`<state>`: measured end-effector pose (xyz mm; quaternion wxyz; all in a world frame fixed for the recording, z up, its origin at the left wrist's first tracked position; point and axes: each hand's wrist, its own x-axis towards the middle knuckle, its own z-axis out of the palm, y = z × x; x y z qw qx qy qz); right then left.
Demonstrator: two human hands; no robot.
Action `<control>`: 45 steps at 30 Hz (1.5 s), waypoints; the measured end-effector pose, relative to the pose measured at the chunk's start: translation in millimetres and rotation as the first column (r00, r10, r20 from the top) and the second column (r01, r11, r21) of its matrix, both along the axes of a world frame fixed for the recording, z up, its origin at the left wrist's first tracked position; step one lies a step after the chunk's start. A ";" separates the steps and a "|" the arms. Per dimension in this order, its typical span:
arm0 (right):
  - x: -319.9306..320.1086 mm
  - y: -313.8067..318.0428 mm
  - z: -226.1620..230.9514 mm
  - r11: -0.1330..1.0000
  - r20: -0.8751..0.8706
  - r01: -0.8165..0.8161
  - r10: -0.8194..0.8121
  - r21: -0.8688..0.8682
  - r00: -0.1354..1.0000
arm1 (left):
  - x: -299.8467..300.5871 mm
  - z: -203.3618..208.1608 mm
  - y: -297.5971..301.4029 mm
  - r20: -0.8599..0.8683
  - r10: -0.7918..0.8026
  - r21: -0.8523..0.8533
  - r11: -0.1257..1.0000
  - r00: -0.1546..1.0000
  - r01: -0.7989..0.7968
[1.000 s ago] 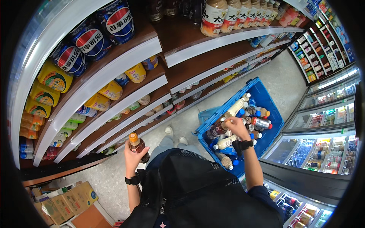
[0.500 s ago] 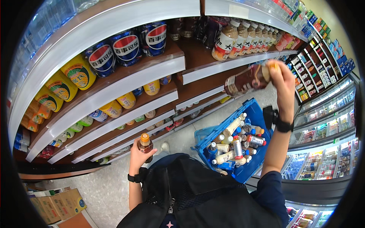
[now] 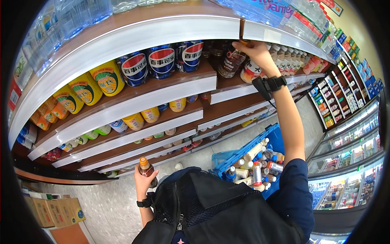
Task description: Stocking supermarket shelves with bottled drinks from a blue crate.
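My right hand [image 3: 258,55] reaches up to the shelf and grips a dark brown drink bottle [image 3: 231,64] by its neck and cap. That bottle is upright or nearly so, between blue cola bottles [image 3: 161,62] and a row of white-labelled bottles [image 3: 248,73]. Whether its base rests on the board I cannot tell. Lower down, my left hand [image 3: 143,181] is wrapped round an orange-capped brown drink bottle [image 3: 148,168], held upright near my body.
A blue crate [image 3: 271,134] of mixed bottles stands on the floor at my right. Yellow pineapple drinks [image 3: 106,78] share the shelf. Water bottles line the shelf above. Cardboard boxes [image 3: 61,211] sit lower left; lit drink coolers [image 3: 345,171] stand at the right.
My right hand has moved left and forward, taking the dark bottle from above the crate to the shelf and turning it from sideways to about upright. My left hand still holds its bottle.
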<state>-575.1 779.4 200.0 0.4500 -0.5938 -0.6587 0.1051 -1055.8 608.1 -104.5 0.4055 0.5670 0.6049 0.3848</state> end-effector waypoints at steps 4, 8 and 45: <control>9.6 50.9 -17.3 0.962 0.152 -0.112 0.075 0.248 0.986 | -7.1 -5.0 -11.2 -0.025 0.070 -0.003 0.998 0.997 -0.070; 14.9 76.7 -4.5 0.913 0.526 -0.149 -0.080 0.379 0.846 | -6.5 -3.0 -21.1 -0.061 0.131 -0.050 0.990 0.989 -0.135; 6.2 92.7 -66.8 0.979 -0.070 -0.073 0.061 -0.189 0.996 | 95.6 33.0 62.4 -0.202 -0.142 -0.141 0.983 0.969 0.115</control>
